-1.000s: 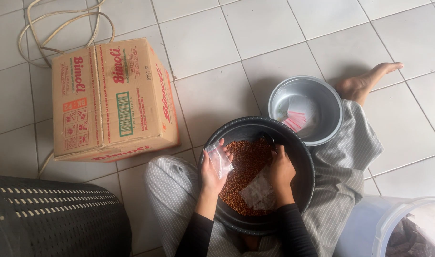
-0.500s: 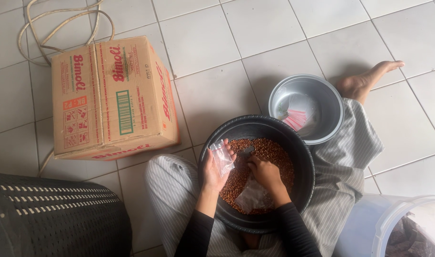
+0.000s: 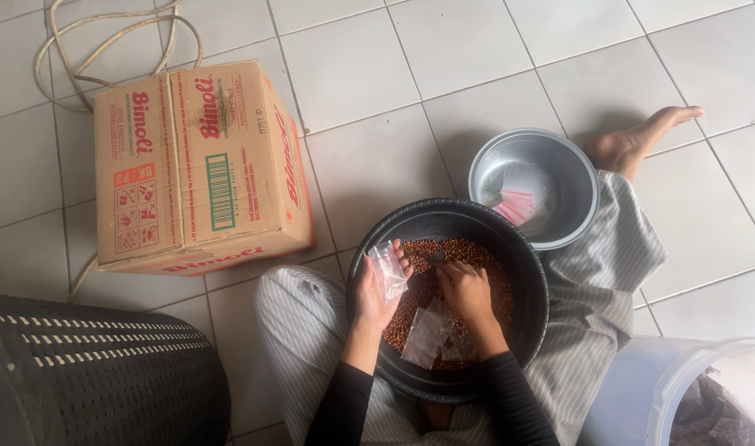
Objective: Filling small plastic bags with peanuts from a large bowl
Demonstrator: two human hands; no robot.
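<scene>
Over the black basin (image 3: 526,322) of brown beans (image 3: 477,252): left hand (image 3: 376,291) gripping a small clear bag (image 3: 387,270), right hand (image 3: 467,289) curled down into beans.

Black long sleeves (image 3: 344,405) w/ bare hands; grey pinstriped trousers (image 3: 609,272) either side of black basin (image 3: 526,272) — barefoot.

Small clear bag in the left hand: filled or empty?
Empty, it seems: the small clear bag in the left hand looks flat and see-through, with no brown beans inside.
</scene>
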